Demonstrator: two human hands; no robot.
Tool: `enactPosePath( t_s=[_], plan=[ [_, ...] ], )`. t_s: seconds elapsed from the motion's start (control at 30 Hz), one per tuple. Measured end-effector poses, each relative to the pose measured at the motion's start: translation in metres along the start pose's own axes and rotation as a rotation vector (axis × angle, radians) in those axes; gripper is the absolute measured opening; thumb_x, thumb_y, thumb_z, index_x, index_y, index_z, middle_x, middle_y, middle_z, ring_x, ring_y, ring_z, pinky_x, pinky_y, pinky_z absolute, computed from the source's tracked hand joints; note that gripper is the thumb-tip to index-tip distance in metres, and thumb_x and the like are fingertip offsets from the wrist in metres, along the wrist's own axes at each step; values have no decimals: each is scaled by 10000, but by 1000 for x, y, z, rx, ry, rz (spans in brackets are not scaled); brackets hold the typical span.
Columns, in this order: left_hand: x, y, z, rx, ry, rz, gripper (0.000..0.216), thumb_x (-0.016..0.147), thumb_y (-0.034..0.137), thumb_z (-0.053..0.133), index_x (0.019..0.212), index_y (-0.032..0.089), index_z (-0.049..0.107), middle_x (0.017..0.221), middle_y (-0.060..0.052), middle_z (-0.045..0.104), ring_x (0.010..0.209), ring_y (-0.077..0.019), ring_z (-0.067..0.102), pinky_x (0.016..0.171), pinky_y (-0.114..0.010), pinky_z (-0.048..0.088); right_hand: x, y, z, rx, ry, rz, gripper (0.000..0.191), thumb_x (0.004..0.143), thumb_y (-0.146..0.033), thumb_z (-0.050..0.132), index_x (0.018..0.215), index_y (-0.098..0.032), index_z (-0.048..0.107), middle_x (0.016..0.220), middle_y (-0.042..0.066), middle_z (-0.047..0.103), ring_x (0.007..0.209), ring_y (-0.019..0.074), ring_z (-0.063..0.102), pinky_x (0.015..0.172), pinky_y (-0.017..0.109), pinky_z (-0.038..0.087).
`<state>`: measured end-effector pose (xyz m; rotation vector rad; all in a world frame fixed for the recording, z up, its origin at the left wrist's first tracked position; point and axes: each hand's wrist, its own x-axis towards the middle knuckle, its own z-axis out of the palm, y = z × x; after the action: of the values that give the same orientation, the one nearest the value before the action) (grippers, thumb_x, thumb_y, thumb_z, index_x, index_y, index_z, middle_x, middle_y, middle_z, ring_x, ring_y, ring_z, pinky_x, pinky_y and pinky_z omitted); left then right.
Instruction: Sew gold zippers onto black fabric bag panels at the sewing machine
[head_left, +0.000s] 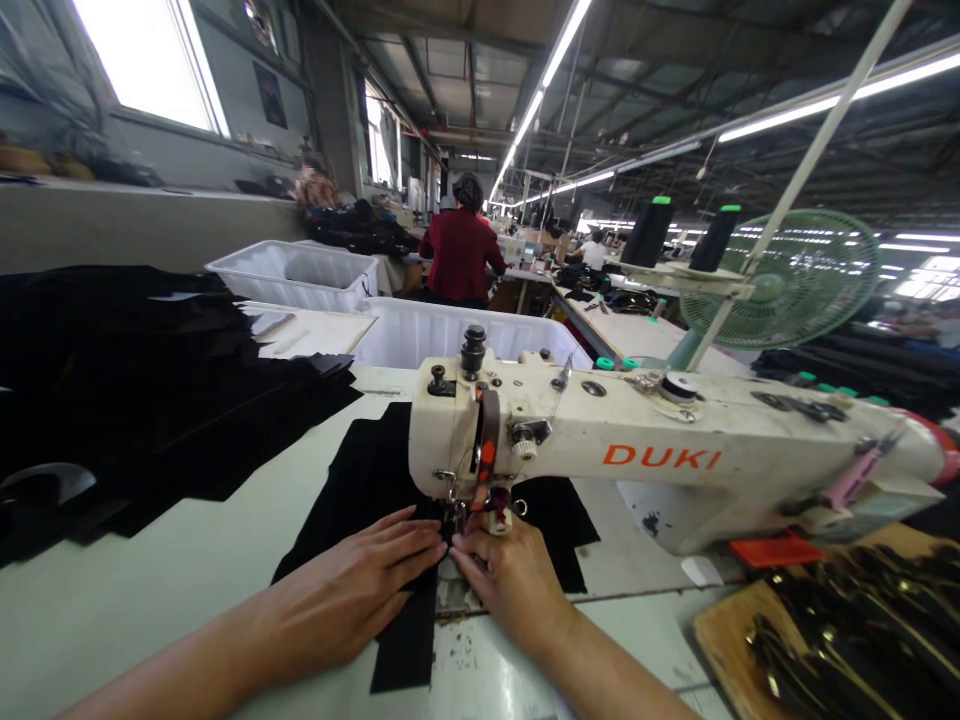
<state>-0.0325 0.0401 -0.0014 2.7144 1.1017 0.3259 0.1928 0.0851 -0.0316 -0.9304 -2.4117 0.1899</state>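
A cream sewing machine (540, 430) stands before me, with its presser foot (459, 515) down at a black fabric piece (352, 500). My left hand (367, 580) lies flat on this fabric, fingers stretched toward the foot. Close to the foot on the other side, my right hand (506, 565) is closed, thumb and forefinger pinching at the fabric's edge. The fingertips of both hands nearly meet just in front of the foot. More black fabric shows behind the machine head and to its right. The needle's tip is too small to make out.
Stacked black fabric pieces (150, 400) cover the table's left side. White plastic bins (465, 330) stand behind the machine. At right are a wooden board (720, 630) with dark strap-like pieces, a red tray (776, 548), thread cones (649, 240) and a green fan (780, 280). A person in dark red (463, 250) sits ahead.
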Motion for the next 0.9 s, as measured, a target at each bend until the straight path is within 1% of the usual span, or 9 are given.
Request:
enactPosePath(
  t_s=[0.1,0.27,0.4,0.5,0.63,0.8,0.9],
  plan=[
    [2,0,-1,1,39,17,583,874,80,498,1427,256,446,1437,-41,502,1323,-238,458,1159,-435,272,-2,0,0,4,17,-11,79,881,-207,661,928,-250,708,904,-4,691,892,164,616,804,248,480],
    [6,-4,0,64,14,0,529,899,93,460,1421,181,455,1441,-79,492,1349,-228,421,1165,-435,249,-2,2,4,-44,64,-52,158,890,-162,623,1011,-242,688,961,12,699,924,194,617,853,305,486],
    [8,-11,2,39,55,-4,570,893,78,475,1446,207,419,1450,-70,482,1344,-225,429,1173,-437,229,-1,4,3,-53,79,-60,195,899,-156,600,1046,-251,686,998,22,703,990,217,606,907,338,477],
    [8,-16,5,59,91,36,559,905,72,468,1450,180,407,1444,-90,487,1354,-226,413,1182,-437,202,-1,4,0,-46,88,-76,200,899,-157,594,1049,-246,692,1007,30,706,988,220,611,903,338,486],
    [7,-18,7,127,85,73,539,908,50,456,1440,120,406,1441,-130,482,1369,-228,390,1185,-439,185,0,4,-1,-58,74,-65,192,906,-162,585,1041,-242,696,1004,27,708,957,223,617,877,352,501],
    [10,-14,0,95,57,3,463,960,145,465,1422,147,433,1438,-129,488,1362,-234,402,1171,-444,237,1,4,1,-83,44,-57,196,928,-172,554,1037,-245,700,1036,32,705,956,223,621,878,357,501],
    [12,-10,-5,45,27,-24,447,955,154,477,1400,125,451,1421,-132,507,1366,-229,396,1177,-452,212,-2,7,2,-116,26,-74,230,948,-177,512,1066,-255,694,1066,29,700,939,222,637,863,359,507]
  ],
)
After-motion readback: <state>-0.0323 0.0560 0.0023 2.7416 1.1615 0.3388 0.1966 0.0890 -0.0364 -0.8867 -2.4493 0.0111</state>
